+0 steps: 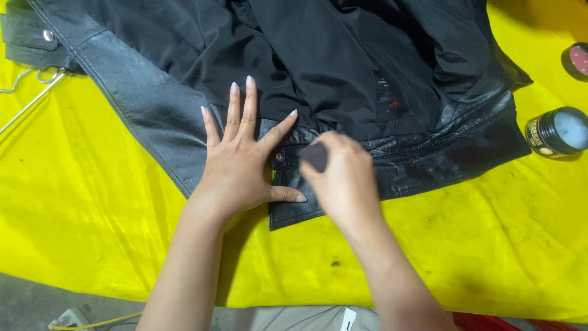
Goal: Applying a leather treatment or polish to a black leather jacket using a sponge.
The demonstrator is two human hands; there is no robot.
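Observation:
A black leather jacket (392, 92) lies spread open on a yellow cloth (92, 202), its dark lining turned up. My left hand (242, 156) presses flat on the jacket's front edge, fingers apart, next to a small metal snap (279, 157). My right hand (343, 178) is blurred and closed around a small dark pad (315, 155), which touches the leather strip just right of the snap.
An open round tin with pale paste (556, 131) stands at the right on the cloth. Its lid (576, 60) lies farther back at the right edge. A wire hanger (30, 92) lies at the left. Grey floor and a white plug strip (70, 319) show at the bottom.

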